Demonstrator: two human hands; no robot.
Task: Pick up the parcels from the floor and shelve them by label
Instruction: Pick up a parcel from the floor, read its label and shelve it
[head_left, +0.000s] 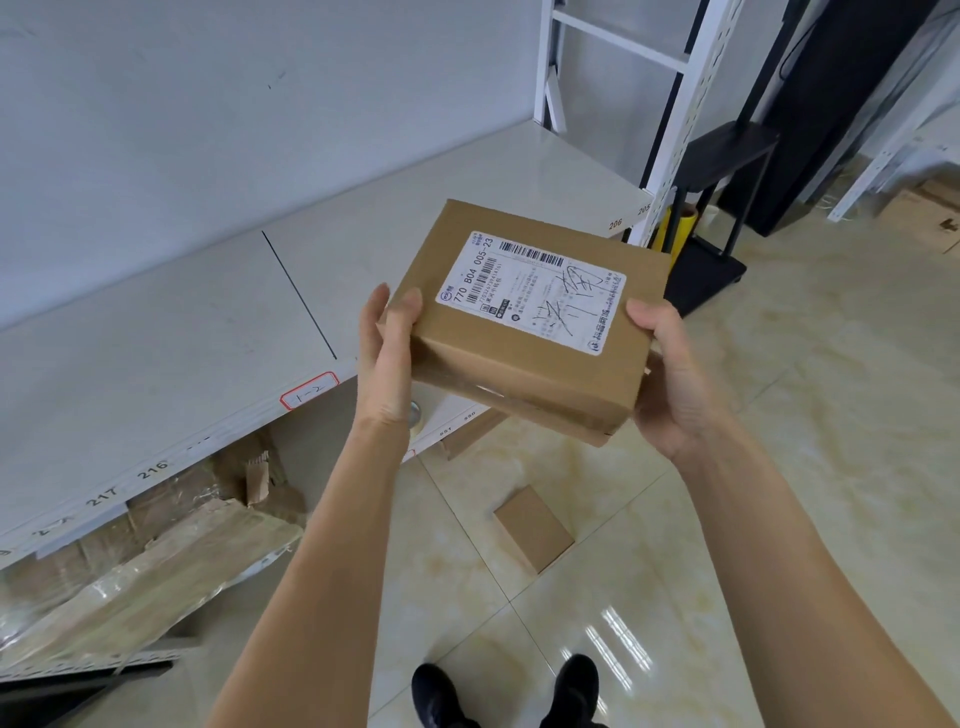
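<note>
Storeroom, head view: pale tiled floor (779, 467), white shelf (182, 312) along the wall, edge numbered 205–217, red-framed tag (309, 389). Box (524, 322): brown card, held mid-air over the shelf edge, label (535, 291) up with barcode and scrawl. Left hand (387, 353) grips the left end, thumb on top; right hand (670, 374) wraps the right end, thumb on top. Judged light, stiff, flat-sided; tape looks slick, so hold at the card ends. Second parcel (532, 527) lies on the floor. Torn cartons (156, 561) sit below the shelf.

Parcel (524, 317) underside hidden; label (532, 291) small print unreadable; shoes (506, 693) cut by bottom edge
</note>
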